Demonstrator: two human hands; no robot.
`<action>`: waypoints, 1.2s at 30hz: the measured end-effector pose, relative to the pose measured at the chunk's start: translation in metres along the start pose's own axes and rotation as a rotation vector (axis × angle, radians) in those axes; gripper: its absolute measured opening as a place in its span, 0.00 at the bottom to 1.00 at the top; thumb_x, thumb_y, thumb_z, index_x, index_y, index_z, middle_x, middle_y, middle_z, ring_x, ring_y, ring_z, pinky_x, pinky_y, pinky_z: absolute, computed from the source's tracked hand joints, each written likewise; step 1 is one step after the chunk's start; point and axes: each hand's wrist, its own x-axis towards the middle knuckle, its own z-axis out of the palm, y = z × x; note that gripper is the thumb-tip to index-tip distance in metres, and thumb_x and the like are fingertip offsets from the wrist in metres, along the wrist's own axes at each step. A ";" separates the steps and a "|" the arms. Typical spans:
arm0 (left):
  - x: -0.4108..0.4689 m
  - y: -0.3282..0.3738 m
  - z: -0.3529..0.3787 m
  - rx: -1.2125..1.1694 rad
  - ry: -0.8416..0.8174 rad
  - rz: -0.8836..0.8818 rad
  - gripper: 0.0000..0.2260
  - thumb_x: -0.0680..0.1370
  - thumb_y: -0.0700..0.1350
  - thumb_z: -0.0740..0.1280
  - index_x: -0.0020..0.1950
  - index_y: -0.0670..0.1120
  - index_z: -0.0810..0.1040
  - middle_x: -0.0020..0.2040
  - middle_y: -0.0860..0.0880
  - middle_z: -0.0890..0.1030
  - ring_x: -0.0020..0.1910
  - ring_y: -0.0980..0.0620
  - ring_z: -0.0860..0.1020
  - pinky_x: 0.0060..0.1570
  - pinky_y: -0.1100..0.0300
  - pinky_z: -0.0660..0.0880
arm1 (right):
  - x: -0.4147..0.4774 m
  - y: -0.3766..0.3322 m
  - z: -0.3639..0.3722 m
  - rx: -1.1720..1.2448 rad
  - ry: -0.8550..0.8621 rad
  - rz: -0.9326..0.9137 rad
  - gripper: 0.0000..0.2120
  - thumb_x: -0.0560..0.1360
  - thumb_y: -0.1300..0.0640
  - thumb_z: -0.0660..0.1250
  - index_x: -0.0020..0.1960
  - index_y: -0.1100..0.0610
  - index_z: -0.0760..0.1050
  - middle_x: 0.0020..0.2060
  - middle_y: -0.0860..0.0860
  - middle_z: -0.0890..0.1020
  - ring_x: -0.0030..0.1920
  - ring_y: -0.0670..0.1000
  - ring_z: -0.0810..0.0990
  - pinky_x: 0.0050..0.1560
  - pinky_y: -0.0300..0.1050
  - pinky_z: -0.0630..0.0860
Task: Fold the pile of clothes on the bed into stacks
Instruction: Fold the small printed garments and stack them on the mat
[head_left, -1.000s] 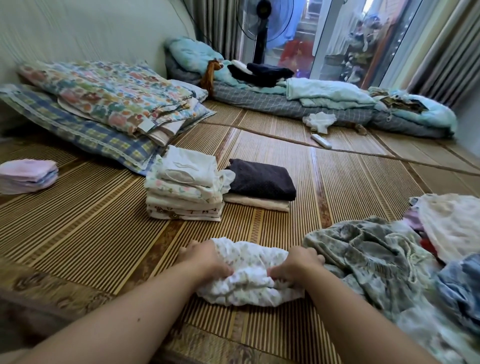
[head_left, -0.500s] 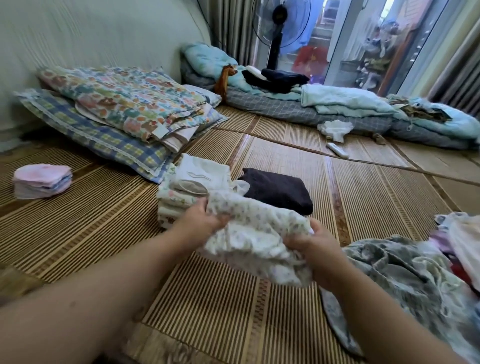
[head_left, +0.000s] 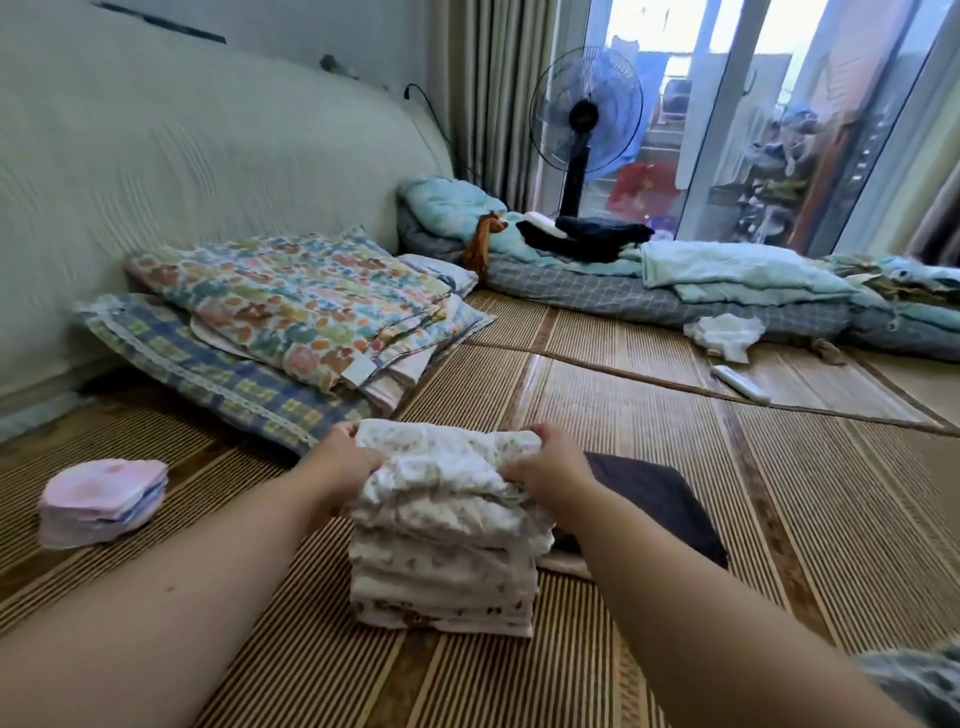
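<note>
Two gripping hands, left hand (head_left: 343, 462) at nine o'clock, right hand (head_left: 545, 467) at three, fingers curled over its ends, seat the folded floral garment (head_left: 447, 457) atop the pale stack (head_left: 441, 577), lifted from the mat (head_left: 623, 415) a second ago, likely adding one finished piece.

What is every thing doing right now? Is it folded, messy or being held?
left hand: grips the floral garment's left edge.
right hand: grips its right edge.
floral garment: folded, on top of the light stack.
light stack: folded, piled upright.
dark garment: folded, flat beside the stack.
pink cloths: folded, stacked.
white cloth: crumpled.
fan: upright; spinning or not, cannot tell.
</note>
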 end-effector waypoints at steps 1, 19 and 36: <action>0.003 -0.008 0.005 0.110 0.020 0.025 0.24 0.79 0.45 0.65 0.74 0.48 0.62 0.62 0.41 0.76 0.56 0.40 0.77 0.55 0.47 0.76 | 0.005 0.007 0.003 -0.065 0.003 -0.011 0.25 0.69 0.60 0.74 0.64 0.52 0.71 0.52 0.52 0.79 0.47 0.51 0.79 0.40 0.45 0.79; -0.051 -0.001 0.012 0.569 0.173 0.358 0.35 0.77 0.61 0.63 0.79 0.50 0.55 0.77 0.40 0.56 0.75 0.40 0.55 0.71 0.47 0.55 | -0.050 0.004 -0.019 -0.021 0.102 -0.206 0.30 0.72 0.52 0.74 0.72 0.48 0.68 0.70 0.49 0.71 0.69 0.51 0.69 0.67 0.47 0.68; -0.309 -0.025 0.253 0.720 -0.533 0.754 0.32 0.74 0.61 0.67 0.75 0.63 0.57 0.78 0.52 0.56 0.76 0.49 0.53 0.73 0.47 0.56 | -0.309 0.153 -0.208 -0.519 0.373 -0.149 0.34 0.71 0.49 0.73 0.74 0.47 0.64 0.68 0.49 0.71 0.67 0.50 0.69 0.68 0.49 0.68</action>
